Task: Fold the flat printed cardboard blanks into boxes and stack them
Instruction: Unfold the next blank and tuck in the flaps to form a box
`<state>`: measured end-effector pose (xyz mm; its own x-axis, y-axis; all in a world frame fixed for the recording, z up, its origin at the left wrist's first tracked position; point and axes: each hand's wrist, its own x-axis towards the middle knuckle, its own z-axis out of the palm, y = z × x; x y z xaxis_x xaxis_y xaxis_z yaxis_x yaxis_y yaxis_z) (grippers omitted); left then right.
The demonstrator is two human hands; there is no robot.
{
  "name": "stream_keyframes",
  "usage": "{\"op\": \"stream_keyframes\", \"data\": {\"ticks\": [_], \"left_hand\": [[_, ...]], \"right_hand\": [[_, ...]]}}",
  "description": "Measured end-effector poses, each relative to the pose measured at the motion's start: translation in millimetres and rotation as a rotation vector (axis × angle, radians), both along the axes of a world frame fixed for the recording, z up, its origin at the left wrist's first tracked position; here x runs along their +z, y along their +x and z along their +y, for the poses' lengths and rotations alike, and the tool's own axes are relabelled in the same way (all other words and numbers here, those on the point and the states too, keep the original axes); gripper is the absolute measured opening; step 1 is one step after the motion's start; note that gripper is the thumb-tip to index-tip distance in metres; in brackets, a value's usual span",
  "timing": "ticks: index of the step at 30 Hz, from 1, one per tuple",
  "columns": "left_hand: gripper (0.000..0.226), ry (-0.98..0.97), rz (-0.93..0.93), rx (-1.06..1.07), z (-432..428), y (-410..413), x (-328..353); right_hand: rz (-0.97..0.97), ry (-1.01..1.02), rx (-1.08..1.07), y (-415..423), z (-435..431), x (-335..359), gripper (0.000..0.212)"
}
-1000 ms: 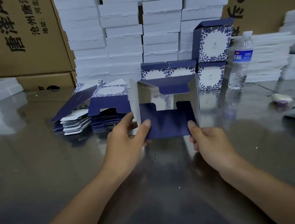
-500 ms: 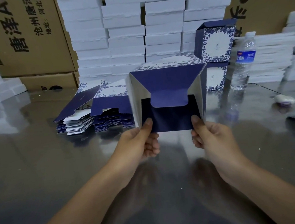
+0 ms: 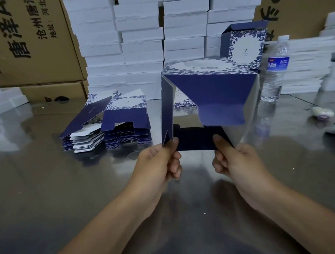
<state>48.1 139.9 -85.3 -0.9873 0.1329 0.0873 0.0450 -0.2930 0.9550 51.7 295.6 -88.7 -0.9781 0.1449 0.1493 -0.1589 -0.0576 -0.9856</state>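
1. Half-folded box (image 3: 210, 94) is held above the table (image 3: 46, 188), right of the stack of flat blanks (image 3: 110, 129).
2. Left hand (image 3: 156, 168): thumb and fingers pinch the box's lower left flap.
3. Right hand (image 3: 238, 161): thumb presses the dark bottom flap, fingers curled beneath.
4. Finished box (image 3: 242, 47) stands behind the held box.

light: dim, even | glare — sheen on table (image 3: 46, 188) | edges — wide-angle bowing | motion blur: slight
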Motion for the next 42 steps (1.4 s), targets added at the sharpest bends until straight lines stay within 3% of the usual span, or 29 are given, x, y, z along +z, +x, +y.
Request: {"op": "stream_keyframes", "data": {"ticks": [12,24,30,42], "left_hand": [[0.046,0.077,-0.064,-0.127,7,7,-2],[0.023,0.152,-0.187,-0.16,13,7,-2],[0.037,0.183,-0.212,-0.175,14,8,-4],[0.02,0.184,-0.295,-0.3,13,9,-4]], "right_hand": [[-0.074,-0.044,0.124,12,-10,8,0.06],[-0.154,-0.057,0.112,13,-16,3,0.059],[-0.162,-0.049,0.17,18,-20,6,0.054],[-0.206,-0.118,0.095,20,-22,3,0.056]]}}
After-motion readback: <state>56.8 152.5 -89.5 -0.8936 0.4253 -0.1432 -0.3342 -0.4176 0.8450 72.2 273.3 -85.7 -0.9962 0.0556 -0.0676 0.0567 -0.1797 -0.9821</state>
